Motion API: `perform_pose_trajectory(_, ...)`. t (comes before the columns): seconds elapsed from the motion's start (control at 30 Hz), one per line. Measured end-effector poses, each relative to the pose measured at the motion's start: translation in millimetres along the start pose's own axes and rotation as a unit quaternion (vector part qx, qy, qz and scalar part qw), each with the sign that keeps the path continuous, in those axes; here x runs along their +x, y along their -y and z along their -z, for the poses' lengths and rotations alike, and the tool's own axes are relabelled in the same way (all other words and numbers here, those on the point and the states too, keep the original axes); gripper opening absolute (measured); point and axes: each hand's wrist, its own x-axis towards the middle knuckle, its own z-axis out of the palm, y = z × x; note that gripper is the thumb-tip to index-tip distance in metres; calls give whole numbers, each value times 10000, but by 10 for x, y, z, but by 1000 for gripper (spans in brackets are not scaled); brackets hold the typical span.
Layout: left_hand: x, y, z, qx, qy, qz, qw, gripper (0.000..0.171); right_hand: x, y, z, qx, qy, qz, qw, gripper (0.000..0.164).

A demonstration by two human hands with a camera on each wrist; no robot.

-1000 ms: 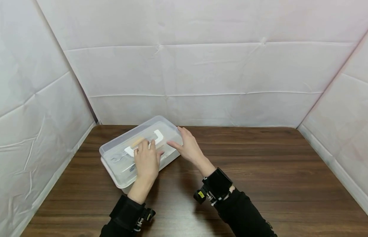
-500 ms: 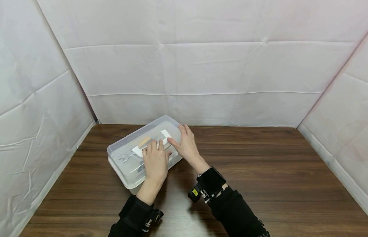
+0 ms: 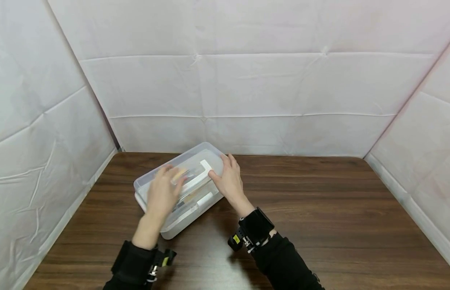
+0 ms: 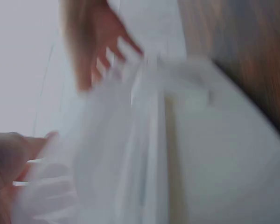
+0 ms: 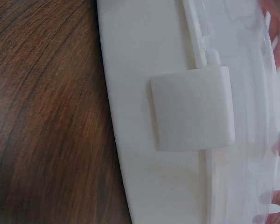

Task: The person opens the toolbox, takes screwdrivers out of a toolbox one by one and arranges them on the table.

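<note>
A plastic storage box [image 3: 186, 222] with a tall clear lid [image 3: 190, 155] stands at an angle on the left of the table. A white handle [image 3: 204, 165] runs along the lid's top, and a white latch [image 5: 191, 109] sits on the near long side. My left hand [image 3: 161, 195] is over the left part of the lid, fingers loosely bent, hiding some of it. It looks blurred in the left wrist view. My right hand [image 3: 228, 179] rests at the lid's right end, thumb on top by the handle, fingers extended over the end. Small items, one of them tan, show faintly through the lid.
The brown wood-grain table [image 3: 319, 209] extends to the right of the box. White sheeting [image 3: 268, 88] forms walls behind and on both sides, with the far one close behind the box.
My left hand has left the near side of the lid and shifted left, uncovering the front wall and latch. The box has slid slightly right. My right hand stays at its right end.
</note>
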Motion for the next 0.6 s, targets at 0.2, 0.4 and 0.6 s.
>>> perform_pose_trajectory(0.2,-3,465,240,-356,-356,777,9957,36,-48,-19,-28,20,-258,99,9996,62)
perform_pose_trajectory(0.4,-123,692,224,-1077,-573,1544,9804,30,-115,-33,-58,38,-483,200,9986,59)
perform_pose_trajectory(0.6,-154,654,108,-1226,-1094,1497,9750,26,-177,-89,-28,238,-548,-1,9982,60)
